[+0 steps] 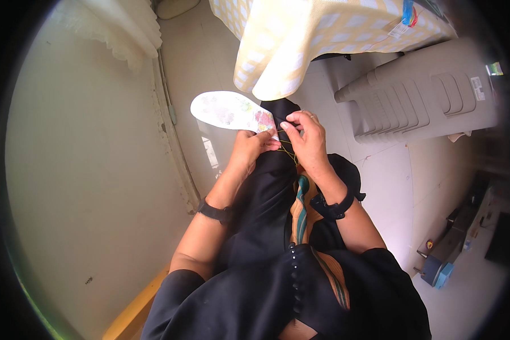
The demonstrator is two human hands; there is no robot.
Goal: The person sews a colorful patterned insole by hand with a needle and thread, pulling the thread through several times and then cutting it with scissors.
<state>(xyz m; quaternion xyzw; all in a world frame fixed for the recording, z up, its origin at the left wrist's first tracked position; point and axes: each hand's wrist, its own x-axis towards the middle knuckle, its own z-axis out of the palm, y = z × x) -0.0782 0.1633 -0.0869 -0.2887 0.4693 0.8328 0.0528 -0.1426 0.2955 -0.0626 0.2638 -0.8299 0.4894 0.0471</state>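
My left hand [255, 146] grips the narrower end of a white shoe insole [221, 110], thumb on top and fingers beneath. Coloured stitching in red, pink, green and yellow decorates the insole's face. Strands of yellow-green thread [290, 154] run from near that end towards my right hand [308, 138] and down over my lap. The right thumb and curled fingers are close together beside the insole, apart from it. Whether they pinch a needle or the thread cannot be made out. Black trousers [272, 178] lie under both hands.
A yellow-and-white checked cloth [280, 46] hangs from a table ahead. On the right, a grey plastic chair [408, 93] stands on the tiled floor [378, 178]. A pale wall [89, 170] rises on the left, with a white curtain [123, 25] above. Yellow wooden edge [138, 301] at lower left.
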